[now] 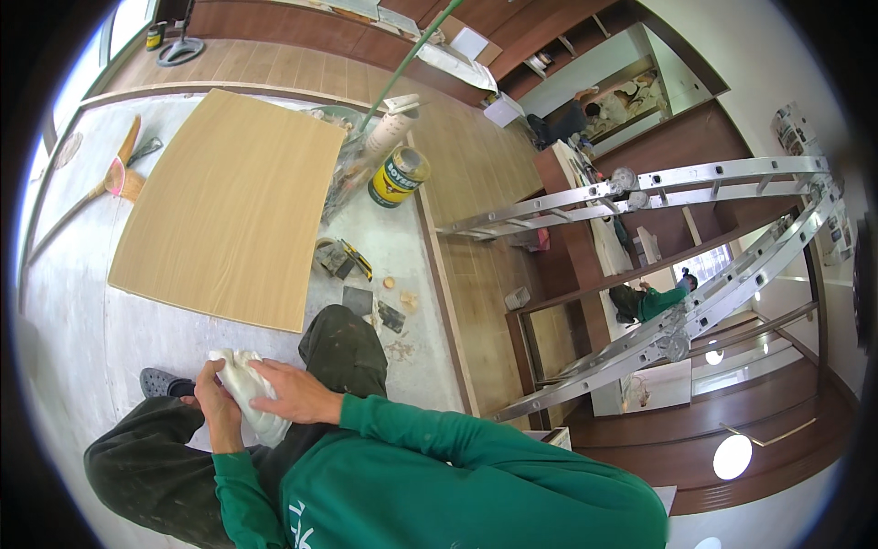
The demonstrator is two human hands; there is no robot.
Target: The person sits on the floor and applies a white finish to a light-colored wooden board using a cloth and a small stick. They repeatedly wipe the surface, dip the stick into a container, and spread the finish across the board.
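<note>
A white bundle (242,377) is held low, just above the lap and between the parted knees, where it can be steadied close to the body. It is clasped from both sides: by the left hand (218,403), its fingers curled around the near flank, and by the right hand (297,392), its thumb and fingers pinching the other side. A grip by both hands seems called for by the bundle's softness — it is creased and looks likely to sag if held at one end only. Just beyond the knees a pale wooden panel (229,215) is laid flat with its broad face up, presumably so that the whole surface can be reached from a seat; what it is supported by cannot be told. To its right a yellow and black cutter (355,261) and a roll of tape (326,256) are set on the pale floor sheet (425,334), probably to be kept within arm's reach. Farther off, a yellow-labelled tin (399,178) is stood upright — as is best for anything that might spill, though its contents are hidden. Beyond, an aluminium ladder (599,195) is spread wide, apparently for stability.
</note>
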